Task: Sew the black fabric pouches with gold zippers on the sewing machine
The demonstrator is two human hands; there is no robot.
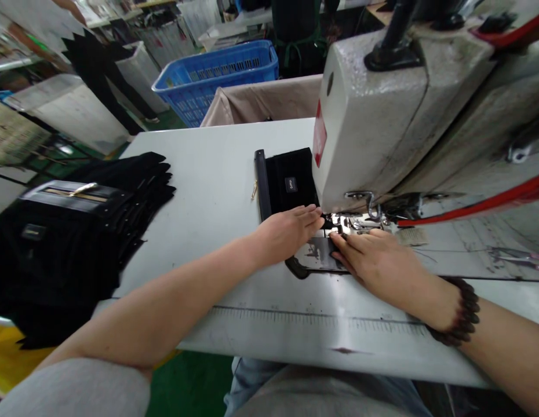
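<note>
A black fabric piece [291, 174] with a small label, a dark edge strip and a gold zipper pull lies flat on the white table [208, 174], beside the sewing machine head [374, 110]. My left hand [289, 234] rests on its near edge, fingers stretched out and lying flat toward the needle area. Across the metal plate [317, 252], my right hand [374, 260] lies by the presser foot with its fingers extended; the machine partly hides what is under the fingertips. A dark beaded bracelet circles my right wrist.
At the left is a stack of black fabric pieces [69, 231]. A blue basket [217, 75] and a beige cloth-lined bin [269, 101] stand beyond the table. Small snips [519, 258] lie at the right. A person in black trousers [106, 75] stands far left.
</note>
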